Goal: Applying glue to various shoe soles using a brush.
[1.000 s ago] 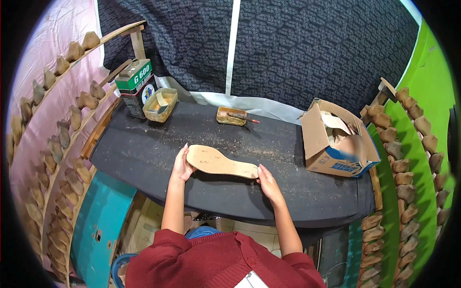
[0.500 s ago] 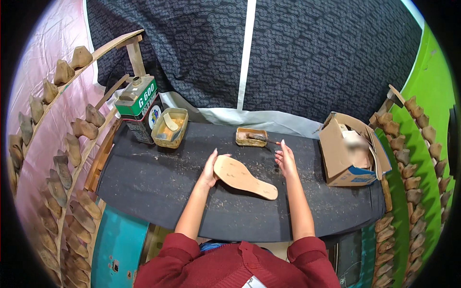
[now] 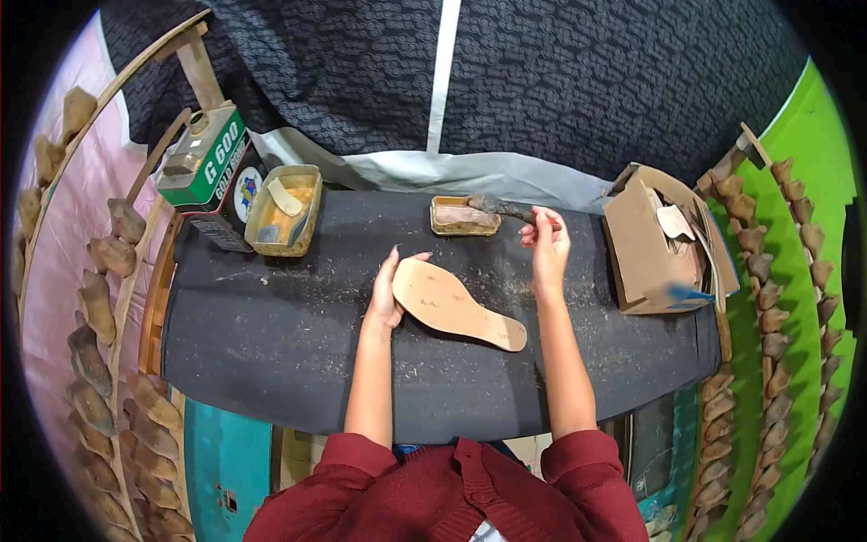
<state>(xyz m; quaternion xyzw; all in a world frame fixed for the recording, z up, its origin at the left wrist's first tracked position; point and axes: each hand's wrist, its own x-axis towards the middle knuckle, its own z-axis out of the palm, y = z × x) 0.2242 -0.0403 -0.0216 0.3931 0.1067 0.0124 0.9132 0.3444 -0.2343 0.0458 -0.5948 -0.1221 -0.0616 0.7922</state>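
A tan insole (image 3: pixel 461 307) with small dark marks on its face is held above the dark table by my left hand (image 3: pixel 386 294). That hand grips the wide end, with the thumb at the edge and the other fingers partly hidden beneath. My right hand (image 3: pixel 548 248) pinches the handle of a dark, crusted brush (image 3: pixel 511 211). The brush head lies over the right side of a small rectangular tub (image 3: pixel 449 227) at the far middle of the table. Whether its bristles touch the contents, I cannot tell.
A metal can (image 3: pixel 209 185) and a yellowish tub (image 3: pixel 278 248) holding a pale scraper-like piece stand at the far left. On the right is an open cardboard box (image 3: pixel 646 257). Racks of wooden shoe lasts (image 3: pixel 90 352) flank both sides. Shavings litter the tabletop (image 3: pixel 271 352).
My right hand has closed round the brush handle and lifted it slightly; before, its fingers were at the handle's end. The left hand still holds the insole. The whole view has shifted slightly.
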